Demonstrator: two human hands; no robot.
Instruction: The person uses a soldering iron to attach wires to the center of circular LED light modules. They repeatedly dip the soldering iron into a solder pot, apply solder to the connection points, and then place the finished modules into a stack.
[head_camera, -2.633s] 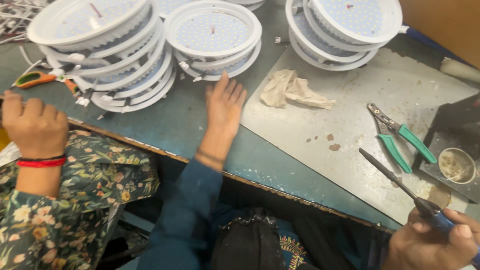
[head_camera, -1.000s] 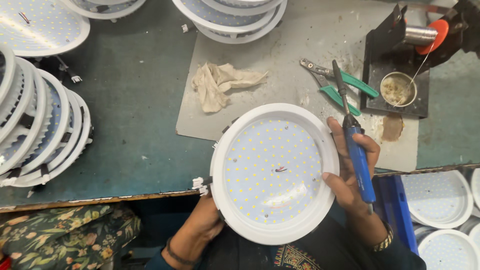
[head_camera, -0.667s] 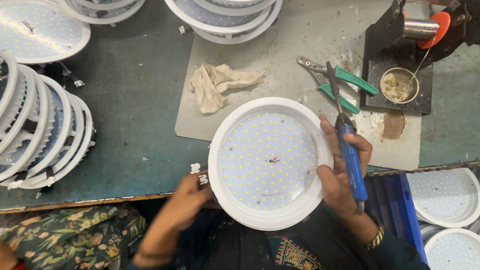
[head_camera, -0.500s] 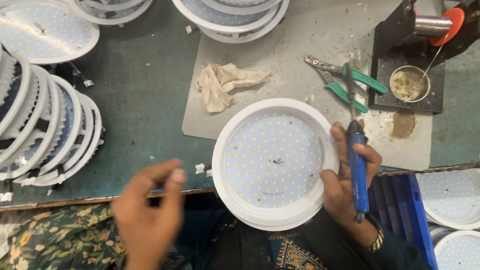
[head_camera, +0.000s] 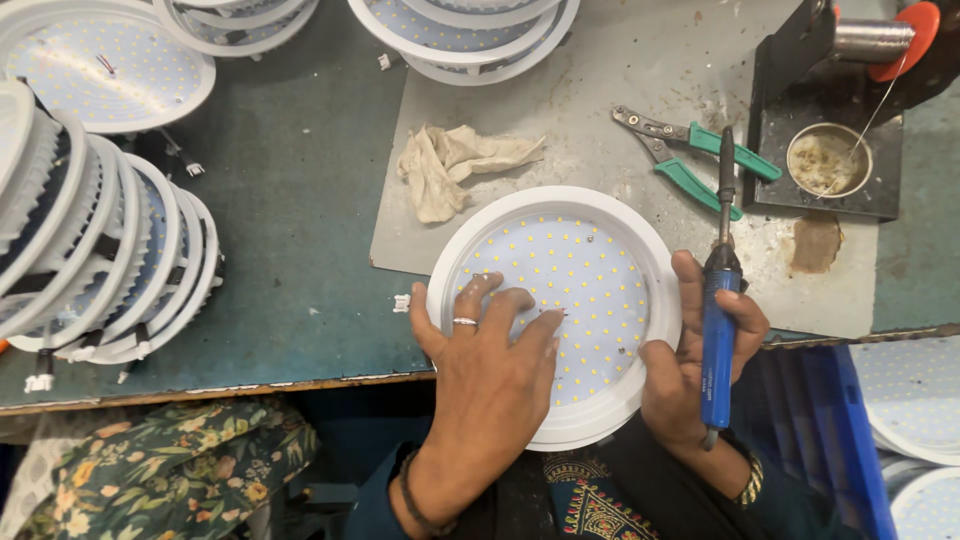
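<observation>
White LED panel pinned for soldering

White round LED panel sits lower centre of frame, on the bench edge. Our left hand presses flat on it, fingers spread. Our right hand grips the blue soldering iron, tip up. Next, we judge: bring the tip down to the board.

Lamp panel: on the mat, at the table's near edge. Left hand: flat on the panel's near left part. Right hand: at the panel's right rim, holding the soldering iron. Rag: behind the panel, left. Pliers: behind, right. Tin: right of the pliers. Stacked panels: far left.
</observation>
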